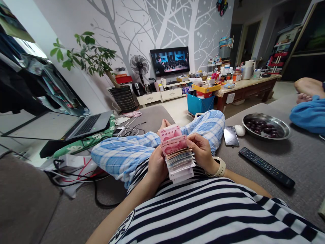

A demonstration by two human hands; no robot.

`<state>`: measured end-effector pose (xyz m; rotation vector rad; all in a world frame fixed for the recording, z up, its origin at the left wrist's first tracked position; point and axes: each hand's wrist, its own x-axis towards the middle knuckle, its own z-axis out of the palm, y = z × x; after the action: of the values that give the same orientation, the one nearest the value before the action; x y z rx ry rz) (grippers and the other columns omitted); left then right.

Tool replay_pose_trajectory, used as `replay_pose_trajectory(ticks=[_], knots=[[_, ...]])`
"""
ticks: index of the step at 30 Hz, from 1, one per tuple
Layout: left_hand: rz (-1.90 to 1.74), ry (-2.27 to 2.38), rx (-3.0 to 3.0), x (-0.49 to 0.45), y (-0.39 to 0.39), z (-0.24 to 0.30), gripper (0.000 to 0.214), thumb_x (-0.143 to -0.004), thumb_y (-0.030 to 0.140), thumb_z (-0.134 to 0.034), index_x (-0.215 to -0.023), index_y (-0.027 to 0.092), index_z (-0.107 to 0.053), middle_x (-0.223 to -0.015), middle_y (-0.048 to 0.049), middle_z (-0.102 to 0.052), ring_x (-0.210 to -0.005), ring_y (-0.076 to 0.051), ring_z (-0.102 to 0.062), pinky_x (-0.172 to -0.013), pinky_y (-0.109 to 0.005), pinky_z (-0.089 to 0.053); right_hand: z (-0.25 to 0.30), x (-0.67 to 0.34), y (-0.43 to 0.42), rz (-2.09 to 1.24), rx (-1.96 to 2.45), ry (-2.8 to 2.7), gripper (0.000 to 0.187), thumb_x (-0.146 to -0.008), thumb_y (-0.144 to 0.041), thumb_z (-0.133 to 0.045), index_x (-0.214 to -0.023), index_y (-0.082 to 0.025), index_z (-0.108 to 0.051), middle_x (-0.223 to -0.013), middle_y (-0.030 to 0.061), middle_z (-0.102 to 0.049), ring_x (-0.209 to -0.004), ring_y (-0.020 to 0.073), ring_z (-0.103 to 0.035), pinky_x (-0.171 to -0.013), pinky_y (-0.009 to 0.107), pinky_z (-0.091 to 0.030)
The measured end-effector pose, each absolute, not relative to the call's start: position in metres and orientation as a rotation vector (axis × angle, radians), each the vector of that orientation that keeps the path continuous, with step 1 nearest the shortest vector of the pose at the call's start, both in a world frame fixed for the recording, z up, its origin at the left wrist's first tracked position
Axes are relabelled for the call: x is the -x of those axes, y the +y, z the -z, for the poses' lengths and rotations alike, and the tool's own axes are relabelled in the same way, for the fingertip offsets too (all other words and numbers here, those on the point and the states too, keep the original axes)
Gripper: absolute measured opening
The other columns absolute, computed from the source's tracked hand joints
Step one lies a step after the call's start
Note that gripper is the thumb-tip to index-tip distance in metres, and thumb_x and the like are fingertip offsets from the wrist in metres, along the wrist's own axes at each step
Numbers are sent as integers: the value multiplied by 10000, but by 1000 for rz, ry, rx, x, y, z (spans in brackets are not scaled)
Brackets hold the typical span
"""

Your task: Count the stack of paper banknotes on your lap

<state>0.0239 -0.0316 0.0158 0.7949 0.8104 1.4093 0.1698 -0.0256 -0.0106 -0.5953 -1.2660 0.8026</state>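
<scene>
A fanned stack of banknotes (179, 162) is held over my lap, between my crossed legs. Two pink 100 notes stand out at its far end, and the edges of several more notes, some bluish or brownish, show behind them. My left hand (157, 163) grips the stack along its left side. At the upper right, my right hand (202, 151) pinches the edge of a pink note (174, 145) between thumb and fingers. A pale watch (218, 167) is on my right wrist.
On the sofa to my right are a phone (231, 136), a white mouse (239, 130), a black remote (266, 167) and a metal bowl (286, 130) of dark round fruit. A laptop (87, 124) and tangled cables (95, 189) lie left. Another person's leg (308, 113) is at far right.
</scene>
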Motion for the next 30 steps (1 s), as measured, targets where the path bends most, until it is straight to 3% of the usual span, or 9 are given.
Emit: replay_pose_trajectory(ticks=[16,23,30], knots=[[-1421,858,-912,-18,-24,-4,78,-623,217,-736,-672,164,-708,-729,-44,-732,-759,-244,-673,-784,-350,-542,9,-170,-26,-774,616,-1285,351,-872,-538,-661,-740,-214,-627,-673,-9,-586,-643,153,-514,-610,285,-433],[-1426,869,-814,-21,-24,-7,120,-642,306,-742,-638,193,-699,-678,-31,-714,-712,-248,-676,-744,-353,-556,10,-171,-28,-815,556,-1328,486,-948,-605,-518,-700,-209,-656,-602,14,-616,-521,137,-439,-531,294,-385],[-1412,907,-862,-20,-27,-11,103,-661,279,-738,-633,193,-688,-562,9,-638,-550,-172,-561,-544,-264,-459,11,-170,-27,-847,572,-1309,275,-849,-442,-725,-735,-207,-638,-625,-17,-599,-566,136,-517,-557,278,-402]])
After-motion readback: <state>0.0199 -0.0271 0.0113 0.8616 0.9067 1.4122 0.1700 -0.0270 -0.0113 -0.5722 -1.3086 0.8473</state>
